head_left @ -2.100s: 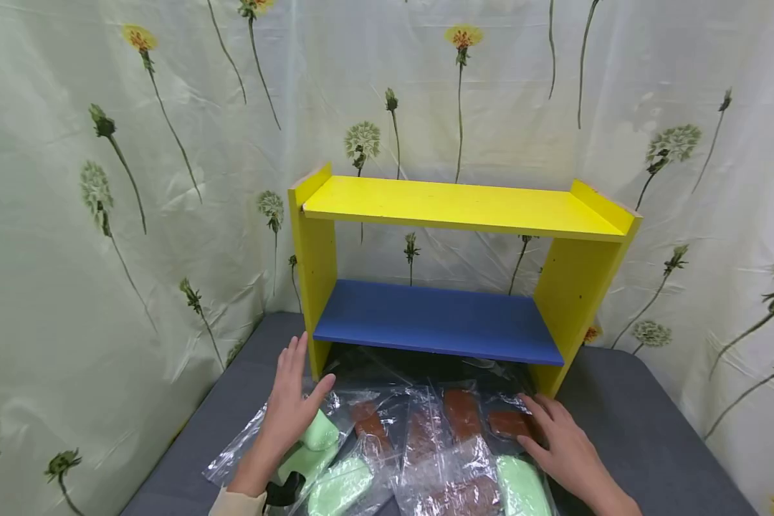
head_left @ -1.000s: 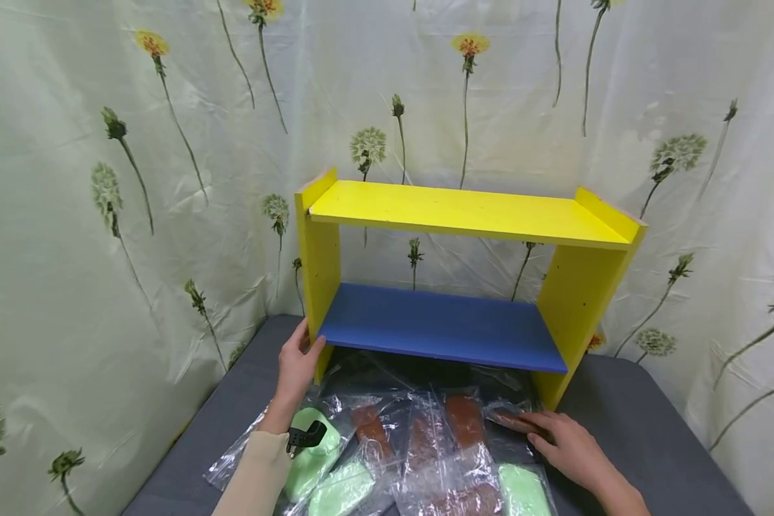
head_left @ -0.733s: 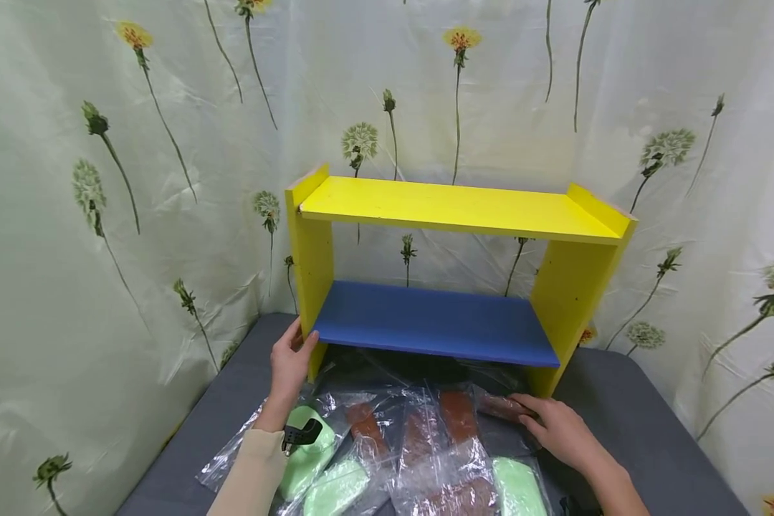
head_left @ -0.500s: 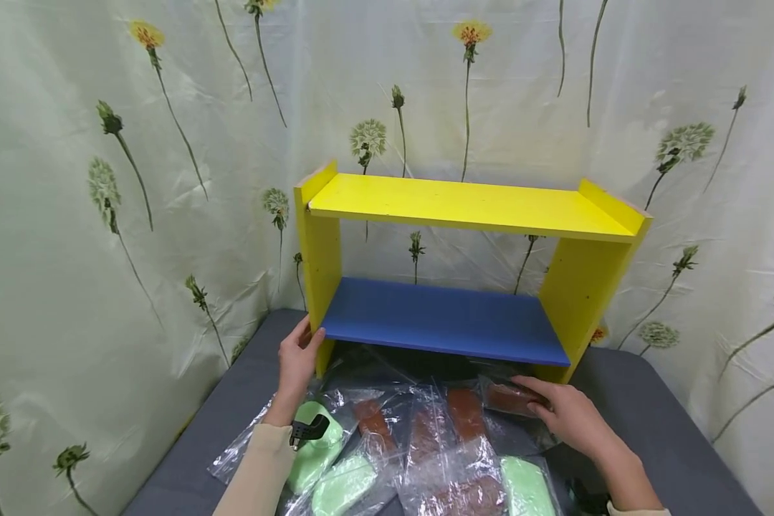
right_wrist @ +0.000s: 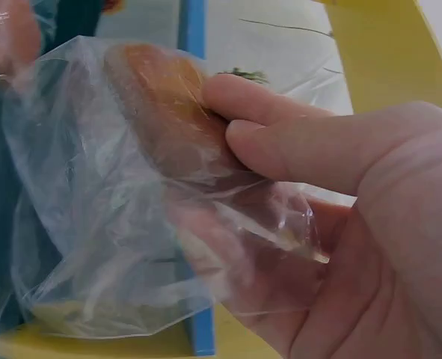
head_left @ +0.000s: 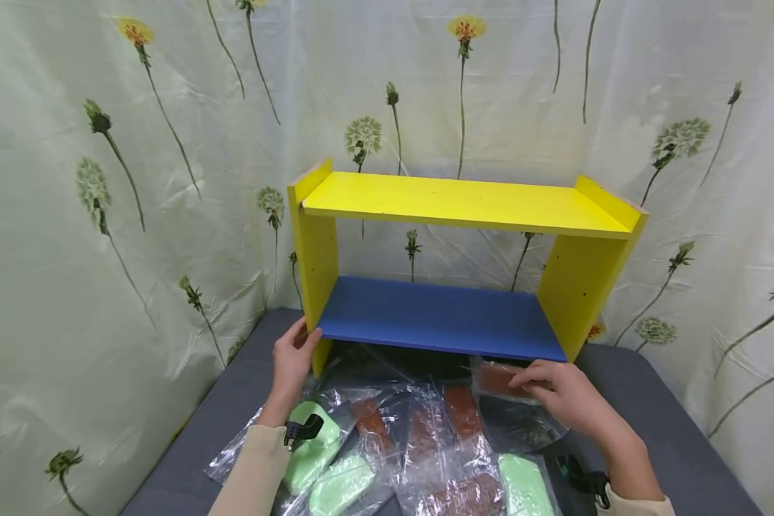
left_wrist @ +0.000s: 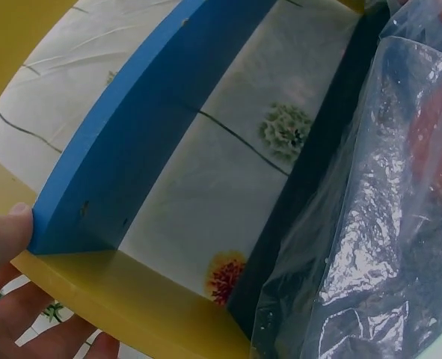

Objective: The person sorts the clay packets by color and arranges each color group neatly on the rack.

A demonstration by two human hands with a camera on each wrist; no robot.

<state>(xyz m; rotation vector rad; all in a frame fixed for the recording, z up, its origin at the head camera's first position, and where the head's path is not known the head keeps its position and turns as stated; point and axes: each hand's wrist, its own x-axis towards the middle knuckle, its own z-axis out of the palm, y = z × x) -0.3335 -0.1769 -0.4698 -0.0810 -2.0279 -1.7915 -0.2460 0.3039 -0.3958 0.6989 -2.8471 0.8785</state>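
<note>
My left hand (head_left: 289, 365) grips the left side panel of a small yellow shelf unit (head_left: 316, 258). In the left wrist view its thumb (left_wrist: 7, 233) rests at the corner of the blue shelf board (left_wrist: 101, 172), and the fingers pass behind the yellow panel. My right hand (head_left: 567, 398) pinches a brown bar (head_left: 495, 378) in a clear plastic bag, just below the front right of the blue board. The right wrist view shows thumb and forefinger on the bar's end (right_wrist: 164, 105), with the loose bag (right_wrist: 101, 224) hanging over the other fingers.
On the dark grey table (head_left: 671, 430) in front of the unit lie several bagged brown bars (head_left: 463, 412) and light green bars (head_left: 525, 484), partly overlapping. A flower-print curtain (head_left: 168, 287) surrounds the table at the back and sides.
My left hand went from hovering open over the bags to gripping the side panel. My right hand picked up the bagged brown bar and raised it toward the blue board.
</note>
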